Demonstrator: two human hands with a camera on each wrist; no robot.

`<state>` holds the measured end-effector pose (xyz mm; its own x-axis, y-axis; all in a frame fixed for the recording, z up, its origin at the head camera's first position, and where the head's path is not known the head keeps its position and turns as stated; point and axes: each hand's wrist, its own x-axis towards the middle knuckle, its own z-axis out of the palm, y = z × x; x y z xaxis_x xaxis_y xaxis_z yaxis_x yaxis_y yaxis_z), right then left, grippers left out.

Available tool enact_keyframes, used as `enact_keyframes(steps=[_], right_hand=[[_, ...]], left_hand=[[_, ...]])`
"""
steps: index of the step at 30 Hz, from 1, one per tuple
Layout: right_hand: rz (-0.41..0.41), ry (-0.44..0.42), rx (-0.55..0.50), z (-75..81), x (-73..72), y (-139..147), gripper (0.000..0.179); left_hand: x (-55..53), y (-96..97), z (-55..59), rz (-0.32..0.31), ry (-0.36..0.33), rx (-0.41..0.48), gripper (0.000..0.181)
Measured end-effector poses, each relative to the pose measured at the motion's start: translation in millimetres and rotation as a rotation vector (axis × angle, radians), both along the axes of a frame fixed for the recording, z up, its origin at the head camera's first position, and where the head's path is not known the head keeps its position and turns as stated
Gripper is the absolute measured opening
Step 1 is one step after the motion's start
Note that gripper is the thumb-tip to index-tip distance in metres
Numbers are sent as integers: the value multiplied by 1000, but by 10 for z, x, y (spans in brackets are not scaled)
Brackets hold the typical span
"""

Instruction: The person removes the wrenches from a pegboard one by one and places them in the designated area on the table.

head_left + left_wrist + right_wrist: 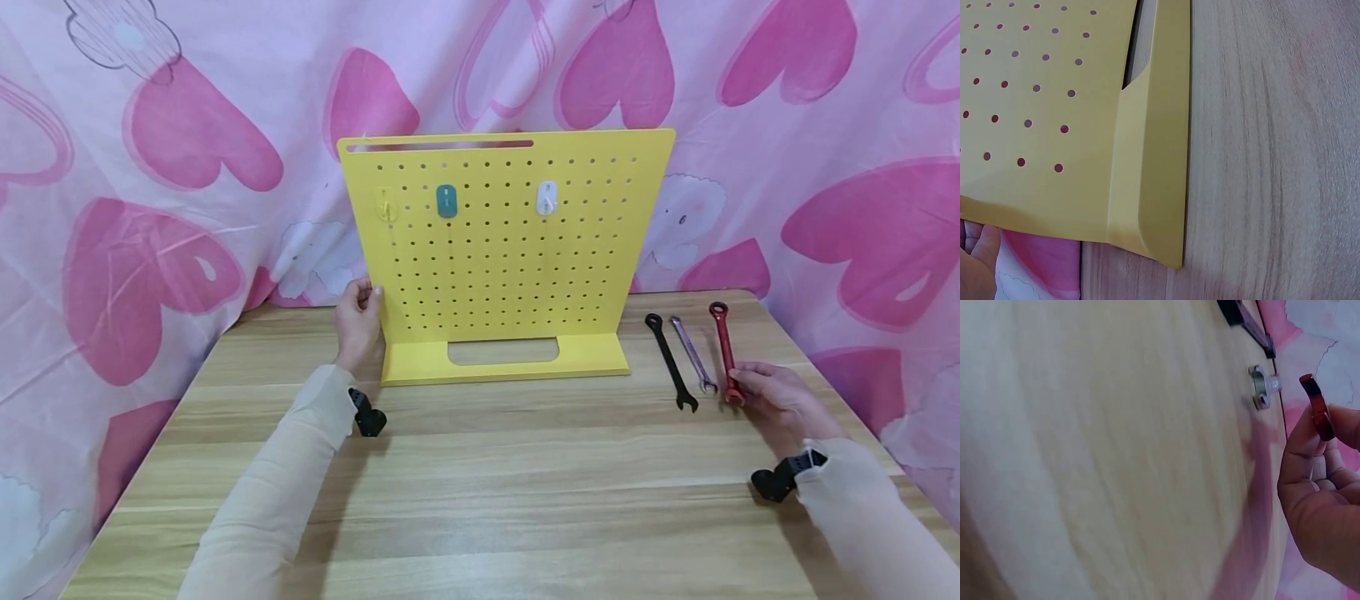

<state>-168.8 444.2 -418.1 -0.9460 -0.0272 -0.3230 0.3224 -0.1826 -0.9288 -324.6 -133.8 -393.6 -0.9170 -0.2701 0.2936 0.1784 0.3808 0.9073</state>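
At the left side edge of a yellow pegboard, my left hand grips the board, its thumb by the edge and its fingers partly hidden. The left wrist view catches only part of that hand, below the perforated panel. On the right, my right hand pinches the lower, open-jawed end of a red wrench between thumb and fingers. In the right wrist view the red wrench end is raised off the wood. Left of it lie a small silver wrench and a black wrench.
A yellow hook, a teal hook and a white hook sit on the pegboard's upper part. The board stands on its own base at the back of the wooden table. Behind hangs a pink heart-patterned cloth.
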Motion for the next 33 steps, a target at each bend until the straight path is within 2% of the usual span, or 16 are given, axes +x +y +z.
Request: enact_keyframes(steps=[5,12,19,23,30,33], right_hand=[[5,-64,176,15,-20,48,27],[6,-113,256,17,-45,80,28],[46,-110,430,35,-99,100,28],[81,-148,571,60,-121,112,19],[215,-136,917,106,-165,91,35],[223,-139,949,114,-182,83,36]], left_hand=[[4,-4,1,-1,4,6,24],[13,-9,5,-7,-4,15,25],[14,-5,10,-4,0,5,25],[6,-5,2,-2,-4,10,25],[17,1,-1,-11,8,32,24],[42,4,9,-8,30,33,22]])
